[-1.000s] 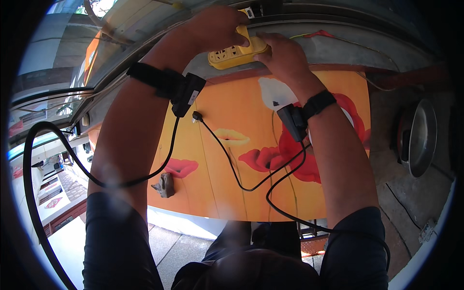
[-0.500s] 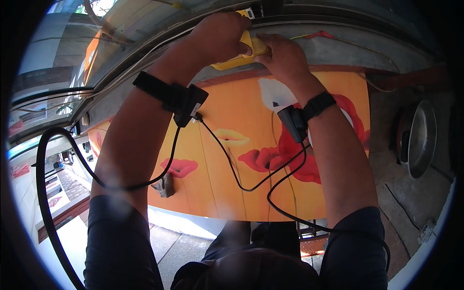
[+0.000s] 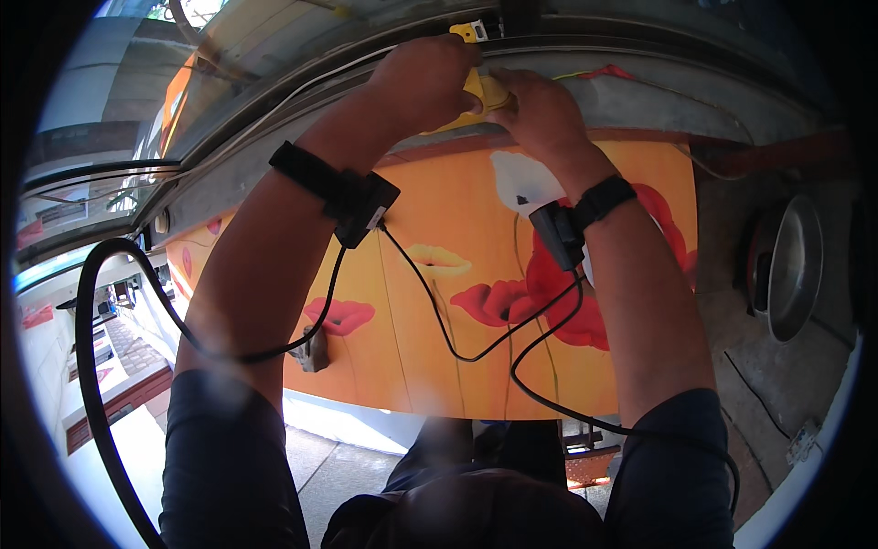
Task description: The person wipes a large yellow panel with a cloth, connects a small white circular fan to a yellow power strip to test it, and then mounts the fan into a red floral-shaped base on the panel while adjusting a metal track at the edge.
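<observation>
My left hand (image 3: 430, 80) and my right hand (image 3: 538, 110) both grip a small yellow plastic box (image 3: 482, 90) at the top of the view, against a grey ledge (image 3: 695, 101). Most of the box is hidden under my fingers; only a yellow strip shows between the hands. A second small yellow piece (image 3: 466, 32) sits just above them. Each wrist carries a black strap with a small black device (image 3: 364, 209) and black cables (image 3: 476, 343) hanging down toward my body.
Below the ledge hangs an orange panel (image 3: 439, 302) printed with red and white poppies. A round metal bowl (image 3: 794, 265) lies at the right on a grey surface. A thick black hose (image 3: 87, 366) curves along the left. Paved ground shows below.
Both hands have pushed the yellow box up and away toward the ledge. My left hand now covers most of it, where a second ago its yellow face was plainly visible.
</observation>
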A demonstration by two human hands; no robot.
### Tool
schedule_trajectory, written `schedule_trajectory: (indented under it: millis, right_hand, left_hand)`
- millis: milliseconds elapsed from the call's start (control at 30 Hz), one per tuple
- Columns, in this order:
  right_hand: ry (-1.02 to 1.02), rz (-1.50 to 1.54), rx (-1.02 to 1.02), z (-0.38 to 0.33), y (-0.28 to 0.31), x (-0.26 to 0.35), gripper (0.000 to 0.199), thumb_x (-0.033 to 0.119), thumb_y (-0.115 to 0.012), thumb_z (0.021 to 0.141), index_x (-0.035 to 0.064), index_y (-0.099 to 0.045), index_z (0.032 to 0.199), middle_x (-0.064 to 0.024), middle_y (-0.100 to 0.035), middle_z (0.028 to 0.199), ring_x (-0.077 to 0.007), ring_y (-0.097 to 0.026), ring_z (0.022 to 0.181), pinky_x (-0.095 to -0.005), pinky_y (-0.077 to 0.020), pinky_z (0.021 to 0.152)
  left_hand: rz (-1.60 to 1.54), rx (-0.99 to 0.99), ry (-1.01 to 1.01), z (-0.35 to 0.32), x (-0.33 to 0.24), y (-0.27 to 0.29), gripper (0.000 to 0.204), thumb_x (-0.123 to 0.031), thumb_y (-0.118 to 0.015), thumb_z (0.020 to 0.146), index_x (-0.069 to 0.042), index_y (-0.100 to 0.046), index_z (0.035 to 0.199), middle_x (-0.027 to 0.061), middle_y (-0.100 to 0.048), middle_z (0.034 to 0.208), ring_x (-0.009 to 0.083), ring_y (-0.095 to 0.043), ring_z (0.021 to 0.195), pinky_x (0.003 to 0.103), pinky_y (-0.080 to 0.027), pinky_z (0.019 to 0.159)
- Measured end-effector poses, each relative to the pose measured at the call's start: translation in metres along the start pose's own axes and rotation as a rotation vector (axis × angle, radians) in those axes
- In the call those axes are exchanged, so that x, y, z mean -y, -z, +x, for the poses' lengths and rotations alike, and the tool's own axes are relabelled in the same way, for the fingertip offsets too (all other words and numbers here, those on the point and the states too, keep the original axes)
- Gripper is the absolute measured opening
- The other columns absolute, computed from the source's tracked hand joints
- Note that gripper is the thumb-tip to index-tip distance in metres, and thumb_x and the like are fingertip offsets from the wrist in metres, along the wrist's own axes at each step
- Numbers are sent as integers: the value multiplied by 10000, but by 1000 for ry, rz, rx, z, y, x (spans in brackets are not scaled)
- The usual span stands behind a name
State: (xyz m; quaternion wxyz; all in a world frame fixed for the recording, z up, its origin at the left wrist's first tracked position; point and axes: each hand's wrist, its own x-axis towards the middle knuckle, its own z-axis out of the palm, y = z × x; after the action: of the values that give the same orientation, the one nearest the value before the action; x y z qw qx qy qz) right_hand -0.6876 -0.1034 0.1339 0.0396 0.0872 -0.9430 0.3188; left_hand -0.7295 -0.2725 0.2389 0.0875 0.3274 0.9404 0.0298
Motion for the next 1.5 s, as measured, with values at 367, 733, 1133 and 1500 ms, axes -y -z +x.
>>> schedule_trajectory:
  millis: [367, 733, 1133, 1500]
  right_hand:
    - [27, 73, -18, 3, -5, -10, 546, 253, -758, 813, 168, -598, 1328, -110, -669, 1185, -320, -648, 1066, -414, -522, 922]
    - [26, 72, 38, 1, 2, -1, 560, 228, -754, 837, 141, -569, 1358, -106, -660, 1218, -276, -671, 1049, -373, -525, 907]
    - [50, 44, 25, 2, -3, -8, 592, 263, -751, 842, 136, -546, 1382, -126, -651, 1227, -286, -661, 1076, -377, -524, 930]
    - [42, 108, 23, 2, -4, -12, 585, 251, -753, 825, 144, -561, 1367, -124, -649, 1228, -304, -651, 1086, -381, -523, 930]
  left_hand:
    - [-15, -715, 9, -68, 15, 2, 371, -268, -757, 837, -63, -645, 1125, 118, -677, 999, 323, -652, 939, 412, -516, 796]
    - [-549, -176, 1019, -228, 23, -161, 519, -384, -740, 843, 16, -593, 1137, 141, -735, 879, 318, -707, 845, 425, -549, 760]
    - [-629, -152, 1168, -209, 20, -180, 565, -350, -747, 785, 41, -555, 1145, 217, -706, 979, 336, -702, 890, 416, -550, 785]
    - [-1099, -497, 699, -166, 0, -100, 281, -62, -556, 960, 43, -546, 1220, 136, -713, 988, 172, -708, 790, 283, -528, 688]
